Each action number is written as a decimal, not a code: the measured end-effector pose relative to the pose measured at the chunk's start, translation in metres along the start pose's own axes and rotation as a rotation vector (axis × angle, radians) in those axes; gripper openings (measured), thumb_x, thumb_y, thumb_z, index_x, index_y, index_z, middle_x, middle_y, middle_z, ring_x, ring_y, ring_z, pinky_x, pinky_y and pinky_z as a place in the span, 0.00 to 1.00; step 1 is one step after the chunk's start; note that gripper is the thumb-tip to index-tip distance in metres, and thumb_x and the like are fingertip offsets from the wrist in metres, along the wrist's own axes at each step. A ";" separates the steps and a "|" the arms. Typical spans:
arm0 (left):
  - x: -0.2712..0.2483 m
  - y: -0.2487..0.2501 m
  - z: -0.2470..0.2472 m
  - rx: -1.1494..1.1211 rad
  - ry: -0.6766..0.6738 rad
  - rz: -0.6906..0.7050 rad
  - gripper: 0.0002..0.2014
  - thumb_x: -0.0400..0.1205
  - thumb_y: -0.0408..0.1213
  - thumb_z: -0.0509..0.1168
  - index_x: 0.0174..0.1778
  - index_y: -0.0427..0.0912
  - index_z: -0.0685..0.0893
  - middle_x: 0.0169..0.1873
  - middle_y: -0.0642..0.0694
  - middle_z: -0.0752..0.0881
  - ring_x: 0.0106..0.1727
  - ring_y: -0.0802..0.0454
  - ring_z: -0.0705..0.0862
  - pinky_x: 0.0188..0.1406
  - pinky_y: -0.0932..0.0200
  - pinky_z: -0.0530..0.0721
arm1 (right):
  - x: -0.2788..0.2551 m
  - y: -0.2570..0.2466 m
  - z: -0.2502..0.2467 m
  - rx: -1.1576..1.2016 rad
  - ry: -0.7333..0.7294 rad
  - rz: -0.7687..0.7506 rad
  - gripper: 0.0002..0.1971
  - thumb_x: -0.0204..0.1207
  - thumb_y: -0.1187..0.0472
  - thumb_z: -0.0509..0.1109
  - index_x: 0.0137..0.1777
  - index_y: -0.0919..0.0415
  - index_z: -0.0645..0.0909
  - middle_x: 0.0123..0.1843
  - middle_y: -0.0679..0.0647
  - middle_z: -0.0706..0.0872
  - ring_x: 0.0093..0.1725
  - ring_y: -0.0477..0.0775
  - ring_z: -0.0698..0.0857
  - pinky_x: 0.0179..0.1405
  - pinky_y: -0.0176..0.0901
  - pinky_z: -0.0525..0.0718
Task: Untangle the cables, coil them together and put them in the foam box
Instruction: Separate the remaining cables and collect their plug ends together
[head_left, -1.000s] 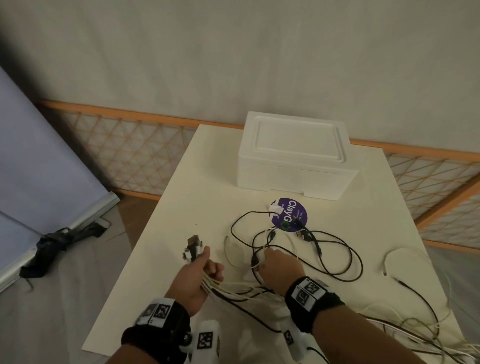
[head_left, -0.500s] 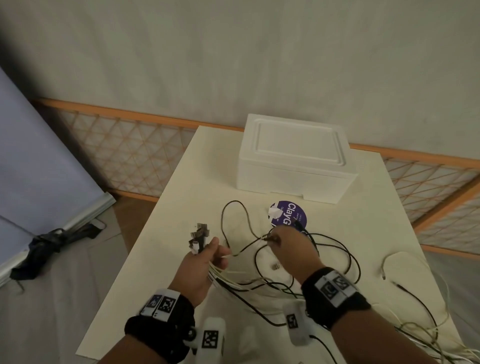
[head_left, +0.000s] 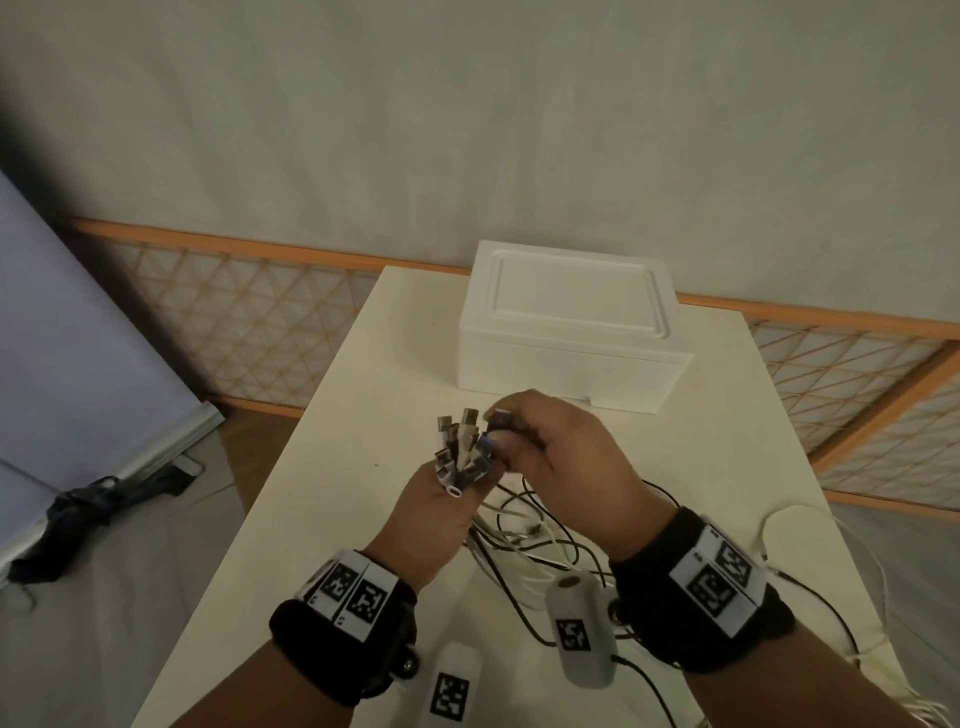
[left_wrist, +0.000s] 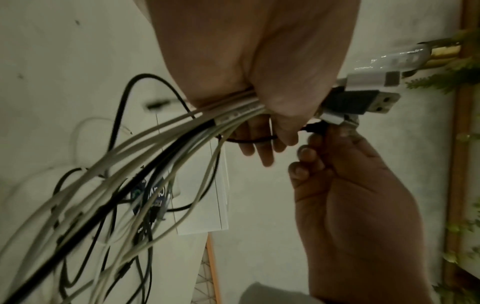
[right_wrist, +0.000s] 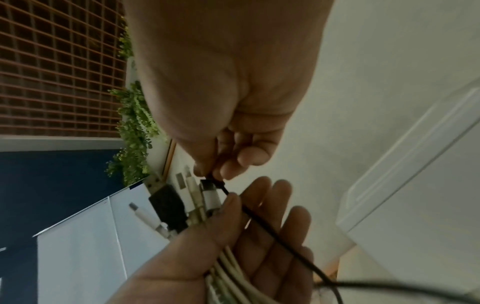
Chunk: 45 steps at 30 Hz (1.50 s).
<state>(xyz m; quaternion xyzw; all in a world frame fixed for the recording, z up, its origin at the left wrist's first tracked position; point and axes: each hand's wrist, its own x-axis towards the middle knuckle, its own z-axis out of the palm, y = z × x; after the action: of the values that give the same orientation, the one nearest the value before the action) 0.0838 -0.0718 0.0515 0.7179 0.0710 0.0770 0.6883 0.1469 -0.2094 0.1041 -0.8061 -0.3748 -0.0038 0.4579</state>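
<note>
Just before the white foam box (head_left: 566, 332), the right hand (head_left: 566, 462) has lifted a thin black cable (head_left: 500, 420), pinched at its plug, off the cream desk (head_left: 353, 441) to the left hand's (head_left: 434, 519) gripped bunch of white-and-black cables (head_left: 460, 452), ready to join it.

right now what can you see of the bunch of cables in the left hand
The bunch of cables is mostly white cords with a few black ones, plastic-sheathed. The left hand holds them together just below their plugs, which fan out above the grip: metal USB ends, one black-bodied, others white or silvery. Below the hand the cords hang loose and trail onto the table in a tangle. The right hand pinches the plug of a thin black cable right beside the plugs.
</note>
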 end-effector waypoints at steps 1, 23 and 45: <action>0.000 0.000 0.000 -0.056 -0.015 0.005 0.06 0.82 0.39 0.67 0.49 0.53 0.88 0.47 0.48 0.91 0.53 0.56 0.88 0.56 0.60 0.80 | -0.001 0.000 0.002 0.061 0.042 0.014 0.08 0.78 0.57 0.67 0.54 0.47 0.76 0.40 0.42 0.84 0.39 0.45 0.84 0.40 0.42 0.84; -0.006 -0.029 -0.099 -0.752 0.475 -0.319 0.21 0.80 0.30 0.61 0.25 0.49 0.61 0.15 0.54 0.59 0.15 0.58 0.58 0.16 0.64 0.60 | -0.033 0.099 -0.054 -0.379 0.060 0.462 0.12 0.74 0.59 0.74 0.33 0.43 0.80 0.31 0.41 0.84 0.39 0.48 0.84 0.38 0.27 0.74; -0.024 0.005 -0.031 -0.386 -0.010 -0.301 0.18 0.78 0.49 0.68 0.26 0.43 0.83 0.30 0.37 0.81 0.36 0.48 0.85 0.47 0.51 0.81 | -0.006 -0.020 0.018 -0.253 -0.210 -0.091 0.35 0.78 0.43 0.65 0.81 0.56 0.60 0.79 0.52 0.68 0.77 0.45 0.66 0.72 0.24 0.56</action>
<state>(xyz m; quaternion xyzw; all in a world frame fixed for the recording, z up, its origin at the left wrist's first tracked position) 0.0543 -0.0471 0.0578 0.5549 0.1576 -0.0180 0.8167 0.1246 -0.1935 0.1061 -0.8356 -0.4532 0.0128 0.3103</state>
